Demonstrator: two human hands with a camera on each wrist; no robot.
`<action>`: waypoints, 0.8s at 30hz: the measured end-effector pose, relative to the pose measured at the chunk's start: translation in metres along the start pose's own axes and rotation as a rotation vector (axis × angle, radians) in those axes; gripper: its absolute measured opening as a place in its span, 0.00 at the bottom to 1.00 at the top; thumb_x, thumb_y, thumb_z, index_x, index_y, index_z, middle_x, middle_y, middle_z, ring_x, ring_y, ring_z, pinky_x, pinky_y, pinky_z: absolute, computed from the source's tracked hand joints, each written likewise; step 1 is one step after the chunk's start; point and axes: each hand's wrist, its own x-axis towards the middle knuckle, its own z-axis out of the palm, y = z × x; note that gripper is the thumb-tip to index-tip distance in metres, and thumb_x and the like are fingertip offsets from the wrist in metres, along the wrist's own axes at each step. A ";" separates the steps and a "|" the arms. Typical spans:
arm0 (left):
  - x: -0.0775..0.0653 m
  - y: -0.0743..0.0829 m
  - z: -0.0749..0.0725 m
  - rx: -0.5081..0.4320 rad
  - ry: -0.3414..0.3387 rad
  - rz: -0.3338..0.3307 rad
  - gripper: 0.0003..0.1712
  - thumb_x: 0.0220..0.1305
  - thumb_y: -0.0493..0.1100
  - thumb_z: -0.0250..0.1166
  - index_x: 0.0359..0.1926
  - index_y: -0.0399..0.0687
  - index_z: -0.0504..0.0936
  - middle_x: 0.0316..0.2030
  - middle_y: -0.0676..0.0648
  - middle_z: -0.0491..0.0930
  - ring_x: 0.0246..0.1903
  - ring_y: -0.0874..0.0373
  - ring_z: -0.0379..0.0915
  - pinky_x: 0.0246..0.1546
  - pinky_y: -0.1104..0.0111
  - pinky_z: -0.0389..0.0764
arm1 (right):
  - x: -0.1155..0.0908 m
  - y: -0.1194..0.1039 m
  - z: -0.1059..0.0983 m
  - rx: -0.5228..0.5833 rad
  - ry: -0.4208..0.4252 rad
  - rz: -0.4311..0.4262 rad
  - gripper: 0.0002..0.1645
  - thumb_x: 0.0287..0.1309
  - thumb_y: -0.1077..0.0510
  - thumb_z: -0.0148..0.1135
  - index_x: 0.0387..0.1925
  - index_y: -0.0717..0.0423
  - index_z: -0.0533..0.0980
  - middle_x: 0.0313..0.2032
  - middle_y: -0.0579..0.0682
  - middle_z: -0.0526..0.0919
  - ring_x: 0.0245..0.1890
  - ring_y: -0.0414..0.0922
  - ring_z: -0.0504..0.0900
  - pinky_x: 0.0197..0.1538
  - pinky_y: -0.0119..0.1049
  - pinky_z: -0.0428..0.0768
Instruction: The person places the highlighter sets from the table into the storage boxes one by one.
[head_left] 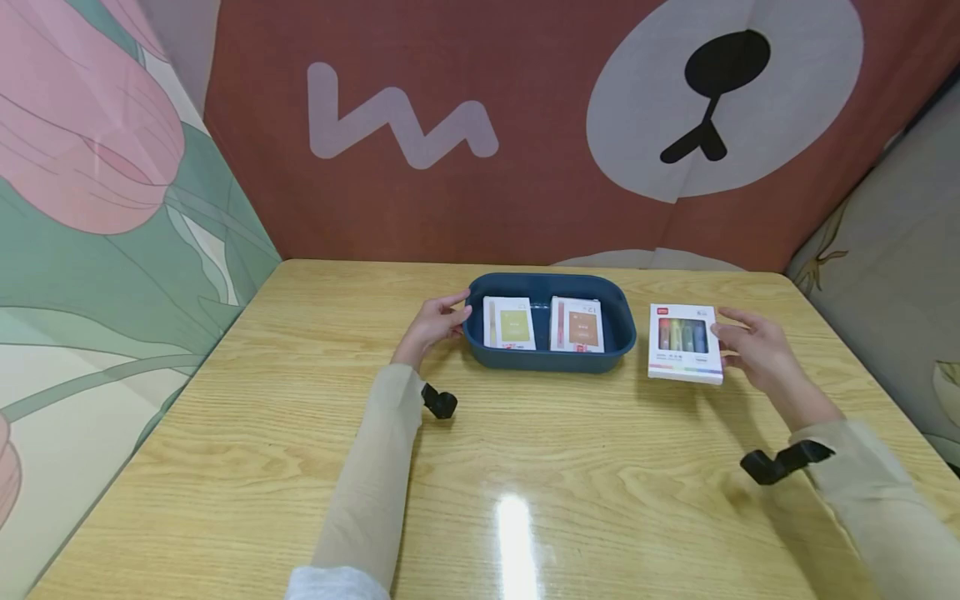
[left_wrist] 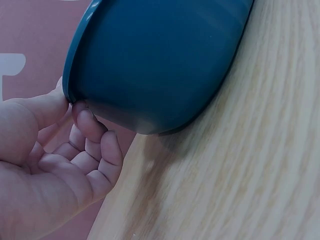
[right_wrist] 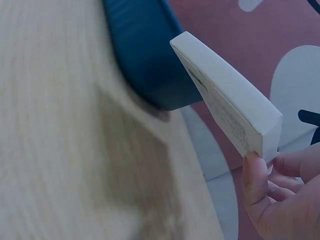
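A dark blue plastic basin (head_left: 551, 361) stands on the table, with two small white boxes inside: one with a yellow-green panel (head_left: 514, 326), the other with an orange-brown panel (head_left: 584, 327). At its left end my left hand (head_left: 435, 327) pinches the rim between thumb and fingers. To the right of the basin, my right hand (head_left: 761, 354) grips the right edge of a white box with a window of coloured sticks (head_left: 686, 343). In the right wrist view this box (right_wrist: 227, 90) is tilted and held above the table, its shadow falling on the wood below.
The light wooden table (head_left: 480, 467) runs back to a red-brown patterned backdrop (head_left: 450, 208). A flowered cloth (head_left: 97, 250) hangs along the left side, and another cloth (head_left: 892, 242) along the right. Black wrist mounts (head_left: 440, 402) sit on both sleeves.
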 end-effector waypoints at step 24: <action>0.001 -0.002 0.000 -0.011 -0.001 0.025 0.24 0.62 0.41 0.57 0.60 0.53 0.69 0.26 0.45 0.68 0.21 0.58 0.66 0.34 0.63 0.73 | 0.030 -0.033 0.057 0.163 -0.011 -0.006 0.34 0.61 0.63 0.50 0.65 0.67 0.50 0.22 0.41 0.79 0.21 0.37 0.75 0.20 0.27 0.72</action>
